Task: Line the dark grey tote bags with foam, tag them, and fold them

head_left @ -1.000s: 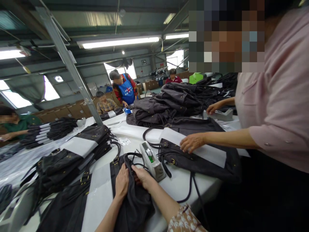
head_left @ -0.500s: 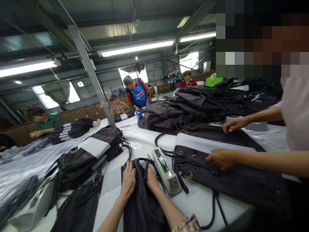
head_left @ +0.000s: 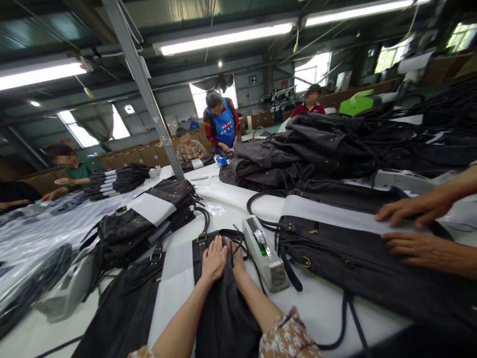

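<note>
A black bag (head_left: 223, 318) with straps and a brass buckle lies in front of me across a white paper strip (head_left: 175, 273). My left hand (head_left: 214, 257) rests on its upper part, fingers straight and flat against the fabric. At the right edge of the same bag, my right hand (head_left: 237, 259) grips the fabric; a dark strap crosses its fingers and partly hides them. A grey tape dispenser (head_left: 274, 271) with a green core stands just right of that hand. The other half of the paper strip borders a second black bag part (head_left: 119, 303).
On the left lie stacked black bags (head_left: 130, 233) with a white band and another tape dispenser (head_left: 70, 283). A co-worker's hands (head_left: 413, 233) rest on a banded bag (head_left: 335, 253) at right. Behind is a heap of bags (head_left: 298, 149); a metal post (head_left: 149, 94) rises at the table.
My view has turned slightly right. My left hand has slid inward and lies flatter on the bag. The co-worker's hands have moved right along the banded bag.
</note>
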### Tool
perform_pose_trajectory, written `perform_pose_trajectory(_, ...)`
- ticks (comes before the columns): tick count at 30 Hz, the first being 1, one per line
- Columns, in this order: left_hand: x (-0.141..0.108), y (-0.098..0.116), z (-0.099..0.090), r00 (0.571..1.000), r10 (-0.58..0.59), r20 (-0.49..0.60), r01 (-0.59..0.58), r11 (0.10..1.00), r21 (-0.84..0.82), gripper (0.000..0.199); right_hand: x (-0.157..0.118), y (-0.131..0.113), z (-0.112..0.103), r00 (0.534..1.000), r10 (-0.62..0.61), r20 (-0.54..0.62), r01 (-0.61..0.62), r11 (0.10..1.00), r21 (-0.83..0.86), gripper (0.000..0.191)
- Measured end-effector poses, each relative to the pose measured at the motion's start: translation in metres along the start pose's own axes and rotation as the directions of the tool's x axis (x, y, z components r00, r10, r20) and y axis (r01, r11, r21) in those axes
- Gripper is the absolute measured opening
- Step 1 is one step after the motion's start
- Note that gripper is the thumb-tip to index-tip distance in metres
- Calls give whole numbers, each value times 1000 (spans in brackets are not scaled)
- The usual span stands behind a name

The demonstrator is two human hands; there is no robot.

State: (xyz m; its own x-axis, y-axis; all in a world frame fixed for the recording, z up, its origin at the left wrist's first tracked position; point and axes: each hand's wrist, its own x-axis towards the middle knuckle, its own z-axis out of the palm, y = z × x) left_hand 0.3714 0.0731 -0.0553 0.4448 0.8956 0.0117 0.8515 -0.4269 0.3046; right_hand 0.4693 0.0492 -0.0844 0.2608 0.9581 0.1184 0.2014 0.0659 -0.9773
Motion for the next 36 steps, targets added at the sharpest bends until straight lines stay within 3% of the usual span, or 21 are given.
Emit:
perform_pose_trajectory(3,-2,2,-1,1000,-2,-3,2,1000,12,60,-21,-9,-11,998,-59,34,62,995,-78,26)
perform_pose_trajectory(8,-6,7,3,1000,-17,-24,18,998,54,62,-72,-20,-45,935,-166,314,234,953,-193,25)
perform_pose_trajectory(12,-9,10,5,999,-36,-20,38,993,116,62,-108,-30,-68,918,-111,381,171,977,-127,24)
perform_pose_trajectory(15,-9,11,4,999,-38,-22,42,979,201,62,-129,-37,-74,953,15,302,-35,998,58,36)
perform_pose_trajectory(18,-8,11,3,998,-56,-10,57,970,237,62,-141,-43,-74,967,145,209,-192,954,231,41)
perform_pose_trajectory(23,-8,12,0,997,-79,27,70,966,248,62,-155,-59,-73,939,91,331,-84,996,-37,34)
perform_pose_trajectory(29,-8,18,0,996,-93,18,84,957,277,61,-191,-78,-87,923,56,381,-27,996,-80,52)
perform_pose_trajectory(32,-8,17,2,996,-83,-15,84,954,287,61,-204,-69,-86,952,77,295,-71,997,-32,83)
perform_pose_trajectory(34,-9,16,4,997,-70,-34,77,954,290,61,-206,-60,-83,978,131,160,-135,991,17,79)
perform_pose_trajectory(36,-10,15,5,997,-56,-54,70,953,293,60,-203,-54,-81,989,141,34,-142,990,18,63)
